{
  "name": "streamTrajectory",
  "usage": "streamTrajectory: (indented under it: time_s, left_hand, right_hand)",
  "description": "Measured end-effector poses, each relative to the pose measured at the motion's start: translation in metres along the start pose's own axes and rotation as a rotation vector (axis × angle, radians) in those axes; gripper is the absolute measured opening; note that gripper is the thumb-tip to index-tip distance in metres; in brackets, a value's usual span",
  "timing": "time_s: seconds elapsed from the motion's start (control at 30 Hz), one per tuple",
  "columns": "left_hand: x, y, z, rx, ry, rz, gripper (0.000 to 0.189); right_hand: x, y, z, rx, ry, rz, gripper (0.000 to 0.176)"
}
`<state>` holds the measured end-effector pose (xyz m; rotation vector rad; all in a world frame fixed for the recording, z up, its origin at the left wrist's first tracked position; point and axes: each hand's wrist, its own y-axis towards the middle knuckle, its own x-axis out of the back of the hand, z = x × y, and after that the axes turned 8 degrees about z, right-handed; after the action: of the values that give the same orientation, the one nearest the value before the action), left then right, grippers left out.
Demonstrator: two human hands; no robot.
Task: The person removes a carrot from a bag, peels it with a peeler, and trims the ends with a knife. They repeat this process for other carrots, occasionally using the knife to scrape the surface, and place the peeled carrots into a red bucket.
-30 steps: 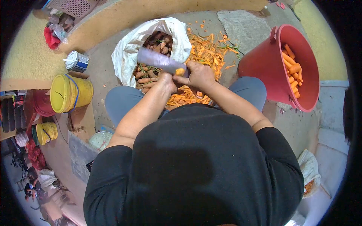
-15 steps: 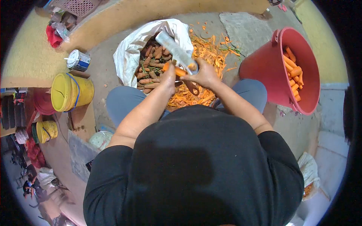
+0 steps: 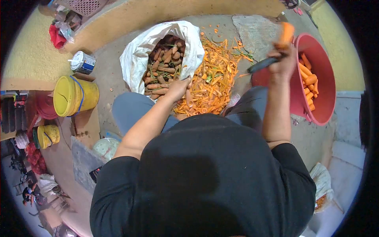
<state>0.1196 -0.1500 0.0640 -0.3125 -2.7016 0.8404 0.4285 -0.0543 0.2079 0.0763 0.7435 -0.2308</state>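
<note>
My right hand is raised beside the red bucket. It grips a dark-handled peeler and a peeled carrot that sticks up above the fingers. Several peeled carrots lie inside the bucket. My left hand hangs low at the mouth of the white sack, fingers apart, holding nothing that I can see. The sack is full of unpeeled carrots. A heap of orange peelings covers the floor between the sack and my knees.
A yellow bucket and a small tin can stand at the left. A smaller yellow pail sits lower left. A raised concrete ledge runs behind the sack. A white bag lies at the right.
My right hand swung from the middle up and right to the red bucket, carrying the carrot and the peeler. My left hand let go of the carrot and dropped toward the sack.
</note>
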Motion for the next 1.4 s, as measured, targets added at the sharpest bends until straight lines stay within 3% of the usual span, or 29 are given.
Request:
streamTrajectory:
  time_s: [0.07,0.13,0.17,0.23,0.27,0.3,0.33,0.37,0.4,0.43,0.47,0.5,0.53,0.6,0.63,0.67,0.73,0.77,0.8,0.87,0.93,0.97,1.03,1.1,1.2,1.23,1.33,1.4]
  left_hand:
    - [0.012,0.017,0.023,-0.011,0.065,-0.013,0.042]
    - [0.023,0.018,0.02,0.019,0.182,-0.092,0.046]
    - [0.028,0.036,0.033,0.042,0.16,-0.146,0.035]
    - [0.04,0.047,0.032,0.019,0.24,-0.264,0.029]
    - [0.048,0.054,0.031,0.008,0.282,-0.323,0.027]
    - [0.057,0.065,0.028,0.052,0.366,-0.317,0.03]
    - [0.061,0.079,0.033,-0.089,0.382,-0.398,0.032]
    - [0.062,0.095,0.043,-0.232,0.397,-0.479,0.034]
    - [0.065,0.108,0.047,-0.376,0.41,-0.56,0.037]
    - [0.062,0.115,0.042,-0.355,0.205,-0.421,0.048]
    - [0.059,0.094,0.001,-0.143,0.253,-0.336,0.056]
    - [0.056,0.099,-0.005,-0.124,0.144,-0.225,0.056]
    - [0.053,0.107,-0.01,-0.107,0.033,-0.113,0.057]
    - [0.031,0.122,-0.025,-0.213,-0.14,-0.159,0.057]
    - [0.018,0.126,-0.034,-0.232,-0.487,-0.073,0.058]
    - [0.01,0.138,-0.029,-0.208,-0.304,-0.021,0.055]
    - [0.004,0.162,-0.019,-0.059,-0.286,0.149,0.052]
    - [0.012,0.16,-0.038,0.073,-0.464,0.211,0.045]
    - [0.019,0.175,-0.035,0.083,-0.408,0.213,0.04]
    - [0.041,0.218,-0.025,0.099,-0.294,0.221,0.034]
    - [0.065,0.257,-0.011,-0.01,0.115,-0.192,0.046]
    - [0.072,0.293,0.025,-0.047,0.526,-0.475,0.043]
    - [0.083,0.312,0.044,0.018,0.837,-0.619,0.037]
    - [0.094,0.313,0.034,0.218,0.631,-0.345,0.033]
    - [0.099,0.288,0.004,0.225,0.576,-0.367,0.028]
    - [0.104,0.29,0.006,0.211,0.566,-0.338,0.026]
    - [0.119,0.26,-0.002,0.032,0.727,-0.526,0.024]
    - [0.139,0.222,-0.023,-0.1,0.779,-0.453,0.019]
  right_hand:
    - [0.003,0.01,0.043,0.159,0.207,0.015,0.029]
    - [0.01,0.013,0.044,0.261,0.034,-0.164,0.032]
    - [0.012,0.014,0.031,0.281,-0.079,-0.25,0.027]
    - [0.002,0.003,-0.013,0.205,-0.246,-0.244,0.021]
    - [0.032,0.011,-0.047,0.034,-0.231,-0.182,0.015]
    - [0.027,0.0,-0.078,0.006,-0.553,-0.115,0.017]
    - [0.029,-0.007,-0.105,-0.237,-0.794,-0.164,0.023]
    - [0.028,-0.013,-0.133,-0.32,-1.028,-0.142,0.028]
    - [0.041,-0.015,-0.163,-0.491,-0.979,-0.121,0.029]
    - [0.056,-0.014,-0.189,-0.542,-1.027,-0.08,0.038]
    - [0.07,-0.013,-0.214,-0.592,-1.075,-0.036,0.049]
    - [0.055,-0.012,-0.21,-0.684,-1.207,0.087,0.051]
    - [0.059,-0.008,-0.222,-0.588,-1.465,0.18,0.06]
    - [0.059,-0.003,-0.247,-0.47,-1.461,0.229,0.069]
    - [0.057,0.0,-0.255,-0.66,-1.211,0.348,0.062]
    - [0.055,0.0,-0.263,-0.836,-0.948,0.456,0.056]
    - [0.016,-0.008,-0.25,-1.146,-0.175,0.253,0.038]
    - [0.022,-0.004,-0.258,-1.148,-0.158,0.218,0.028]
    - [0.048,-0.002,-0.28,-1.066,-0.294,0.352,0.027]
    - [0.045,0.007,-0.275,-1.14,-0.394,0.217,0.025]
    - [0.047,0.011,-0.277,-1.138,-0.43,0.14,0.024]
    - [0.049,0.013,-0.278,-1.133,-0.45,0.102,0.025]
    - [0.066,0.011,-0.29,-1.092,-0.681,0.2,0.026]
    - [0.077,0.008,-0.294,-1.081,-0.778,0.244,0.026]
    - [0.046,0.017,-0.272,-1.272,-0.706,0.218,0.026]
    - [0.045,0.016,-0.271,-1.246,-0.723,0.243,0.028]
    - [0.046,0.012,-0.272,-1.154,-0.976,0.301,0.027]
    - [0.048,0.008,-0.271,-0.965,-1.074,0.376,0.027]
